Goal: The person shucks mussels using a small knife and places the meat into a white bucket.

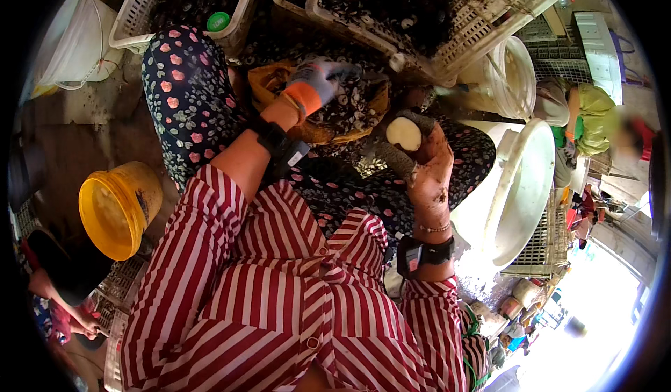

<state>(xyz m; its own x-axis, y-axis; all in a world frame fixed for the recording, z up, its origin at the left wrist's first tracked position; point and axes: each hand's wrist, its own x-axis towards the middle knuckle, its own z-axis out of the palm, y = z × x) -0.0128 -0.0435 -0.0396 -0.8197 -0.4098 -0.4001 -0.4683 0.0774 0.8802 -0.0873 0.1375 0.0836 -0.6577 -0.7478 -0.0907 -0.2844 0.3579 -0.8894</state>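
My left hand (320, 82), in a grey glove with an orange cuff, reaches over an orange-yellow bag (270, 80) of small shells (348, 111). Its fingertips are dark and blurred against the shells, so whether they grip anything is unclear. To the right of the bag, my right hand (432, 164) has grey coverings on the thumb and a finger. Between them it holds a pale, rounded object (403, 134), whose kind I cannot settle. Both hands are above my lap, with the bag between my knees.
Plastic crates (126, 27) of dark shellfish stand ahead, one with a green lid (218, 21); another crate (477, 30) is tilted. A yellow bucket (112, 213) is at left, with a large white tub (524, 192) and a whitish bucket (513, 77) at right. Other people (592, 114) sit nearby.
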